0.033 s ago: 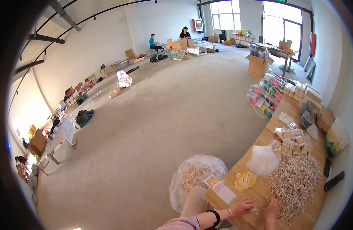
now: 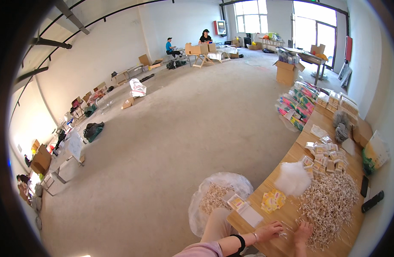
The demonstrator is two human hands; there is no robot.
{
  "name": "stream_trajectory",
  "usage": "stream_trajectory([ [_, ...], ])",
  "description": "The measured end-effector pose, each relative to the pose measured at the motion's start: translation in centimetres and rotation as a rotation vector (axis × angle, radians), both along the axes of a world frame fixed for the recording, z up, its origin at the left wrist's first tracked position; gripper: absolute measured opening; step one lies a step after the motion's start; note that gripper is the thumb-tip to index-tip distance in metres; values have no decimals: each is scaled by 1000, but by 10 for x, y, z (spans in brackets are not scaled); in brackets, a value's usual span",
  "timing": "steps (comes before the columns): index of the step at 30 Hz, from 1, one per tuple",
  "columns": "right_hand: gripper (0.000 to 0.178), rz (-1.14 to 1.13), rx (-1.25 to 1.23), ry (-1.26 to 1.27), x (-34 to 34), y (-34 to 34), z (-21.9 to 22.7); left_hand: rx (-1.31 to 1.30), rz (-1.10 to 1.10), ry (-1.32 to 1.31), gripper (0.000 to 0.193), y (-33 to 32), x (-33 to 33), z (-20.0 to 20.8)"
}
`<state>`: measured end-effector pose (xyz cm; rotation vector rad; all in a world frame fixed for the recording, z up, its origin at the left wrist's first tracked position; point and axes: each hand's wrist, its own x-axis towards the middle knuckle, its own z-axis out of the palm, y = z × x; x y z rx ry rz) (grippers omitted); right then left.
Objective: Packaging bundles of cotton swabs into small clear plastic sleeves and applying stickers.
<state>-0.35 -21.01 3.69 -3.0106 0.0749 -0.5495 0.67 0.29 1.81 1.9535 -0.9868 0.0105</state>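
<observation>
A large heap of cotton swabs (image 2: 329,207) lies on the wooden table (image 2: 269,248) at the lower right. At its left edge rests my right hand (image 2: 303,232), fingers bent down against the tabletop; what they hold, if anything, is hidden. My left hand (image 2: 269,231) is closed on a few cotton swabs (image 2: 283,234), whose white ends stick out by the fingertips. Loose swabs lie between the two hands. Beyond my left hand are a clear plastic sleeve (image 2: 251,216), a small pack (image 2: 237,202) at the table edge and a scatter of yellow-and-white cards (image 2: 273,201).
A stack of clear bags (image 2: 293,179) and many filled packs (image 2: 327,156) lie past the heap. On the floor, a plastic sack (image 2: 239,182) holds more swabs. Colourful bundles (image 2: 296,105) stand beside the table. Two people (image 2: 205,37) sit at far tables.
</observation>
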Motion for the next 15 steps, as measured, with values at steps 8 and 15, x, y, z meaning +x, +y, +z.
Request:
stream_trajectory([
  [8,9,123,59,107,-15,40,-5,62,140,-1,71,-2,-8,16],
  [15,11,33,216,77,-10,25,9,20,156,21,78,-1,-7,23],
])
